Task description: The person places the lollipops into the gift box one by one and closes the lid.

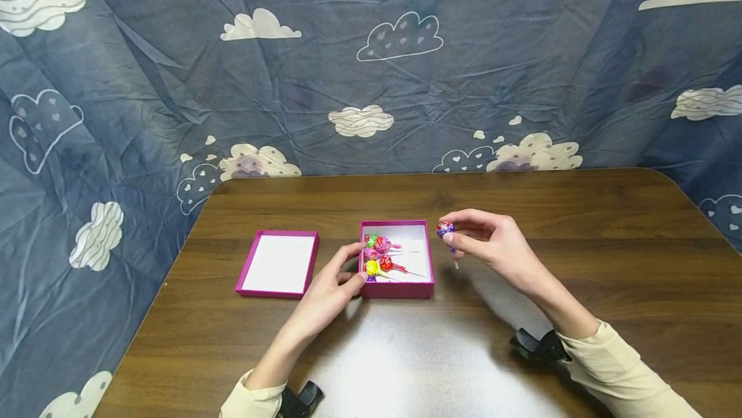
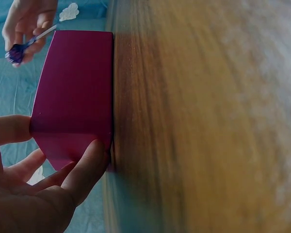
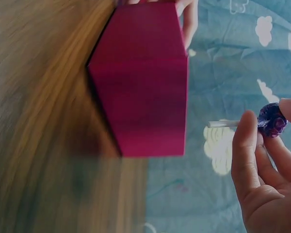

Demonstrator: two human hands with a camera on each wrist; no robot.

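Note:
A magenta box [image 1: 400,290] with a white inside stands open on the table, holding several wrapped lollipops [image 1: 385,265] with their sticks pointing right. My left hand [image 1: 327,286] grips the box's left side. In the left wrist view its thumb [image 2: 89,162] presses the box near a lower corner, with other fingers along the side and top edge. Just right of the box, my right hand [image 1: 501,247] pinches a purple-blue lollipop [image 1: 445,229] by its wrapped head, raised above the table. Its white stick [image 3: 223,124] shows plainly in the right wrist view.
Left of the box lies a shallow magenta lid [image 1: 278,263], white inside facing up. The brown wooden table [image 1: 608,244] reaches back to a blue cloth [image 1: 406,89] printed with clouds. Dark straps [image 1: 539,345] sit at both wrists.

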